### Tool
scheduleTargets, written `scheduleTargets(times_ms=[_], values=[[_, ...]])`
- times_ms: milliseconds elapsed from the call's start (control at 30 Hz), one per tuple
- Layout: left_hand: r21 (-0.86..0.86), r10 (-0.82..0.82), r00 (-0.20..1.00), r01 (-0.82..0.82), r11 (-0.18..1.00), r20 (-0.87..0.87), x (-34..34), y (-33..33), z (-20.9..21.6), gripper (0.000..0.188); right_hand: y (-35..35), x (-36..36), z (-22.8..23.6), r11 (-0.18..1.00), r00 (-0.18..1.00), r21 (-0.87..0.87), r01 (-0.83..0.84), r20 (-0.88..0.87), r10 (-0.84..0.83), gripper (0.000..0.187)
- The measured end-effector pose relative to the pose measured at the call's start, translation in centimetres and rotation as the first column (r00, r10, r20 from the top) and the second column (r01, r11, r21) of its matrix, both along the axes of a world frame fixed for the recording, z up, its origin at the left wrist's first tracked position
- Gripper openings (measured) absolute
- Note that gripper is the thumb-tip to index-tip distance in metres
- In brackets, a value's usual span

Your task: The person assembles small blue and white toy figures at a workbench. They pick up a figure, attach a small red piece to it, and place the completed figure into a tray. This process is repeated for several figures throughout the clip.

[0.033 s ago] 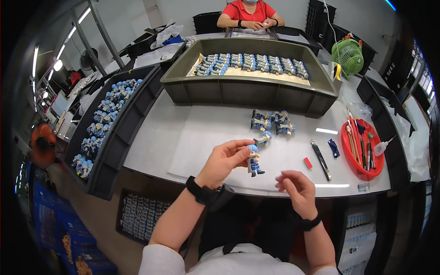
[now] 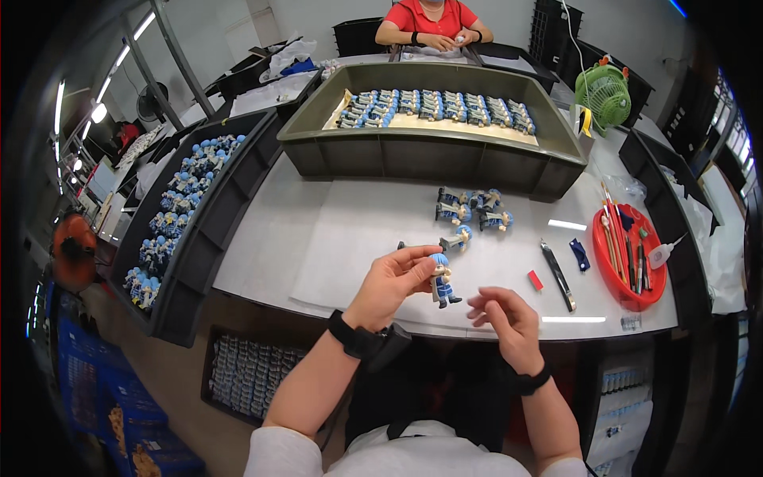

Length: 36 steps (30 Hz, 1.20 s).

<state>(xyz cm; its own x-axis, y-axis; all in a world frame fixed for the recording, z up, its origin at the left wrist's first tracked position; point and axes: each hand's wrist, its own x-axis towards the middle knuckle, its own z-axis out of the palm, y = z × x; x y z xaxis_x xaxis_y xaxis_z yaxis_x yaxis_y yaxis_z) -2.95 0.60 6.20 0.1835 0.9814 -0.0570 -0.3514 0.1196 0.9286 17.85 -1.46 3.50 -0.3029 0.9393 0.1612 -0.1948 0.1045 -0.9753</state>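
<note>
A small figurine with blue hair and blue-and-white clothes stands upright in my left hand, pinched by its head and back between thumb and fingers. My right hand hovers just right of it, over the table's near edge. Its fingers are loosely bent and apart, and nothing shows in them. Beyond my left hand, one figurine lies on the table, with a dark end of another piece partly hidden behind my fingers. Further back, several more figurines lie in a small group.
A large grey-green bin with rows of figurines stands at the back. A dark crate of figurines flanks the left. To the right are a red block, a long black-and-silver tool and a red basket of brushes. Opposite sits a co-worker.
My right hand has shifted slightly left and up, closer to the figurine. My left hand still holds the figurine, moved only a touch to the right.
</note>
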Motion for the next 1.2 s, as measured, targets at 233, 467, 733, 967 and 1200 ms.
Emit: scheduleTargets(times_ms=[233, 467, 733, 967, 1200], values=[[-0.03, 0.072, 0.978, -0.067, 0.997, 0.196, 1.0, 0.0, -3.7, 0.029, 1.5, -2.5, -1.7, 0.993, 0.997, -0.09, -0.078, 0.021, 0.081, 0.033], [-0.013, 0.096, 0.966, -0.096, 0.995, 0.241, 2.2, -0.1, -5.2, 0.033, 1.0, -2.5, -2.3, 0.999, 0.999, -0.045, 0.005, -0.045, -0.007, 0.032], [0.145, 0.125, 0.989, -0.135, 0.98, 0.076, 2.1, -0.7, -6.0, 0.035, 1.1, -2.9, -2.9, 0.972, 0.984, 0.167, 0.165, 0.035, -0.173, 0.048], [0.15, 0.092, 0.984, -0.115, 0.982, 0.155, 2.0, -0.5, -5.9, 0.034, 1.1, -3.0, -3.3, 0.974, 0.978, 0.136, 0.179, 0.084, -0.191, 0.051], [0.094, 0.149, 0.985, -0.157, 0.983, 0.083, 2.4, -0.4, -5.7, 0.031, 1.0, -2.8, -3.0, 0.984, 0.99, 0.117, 0.134, 0.036, -0.139, 0.055]])
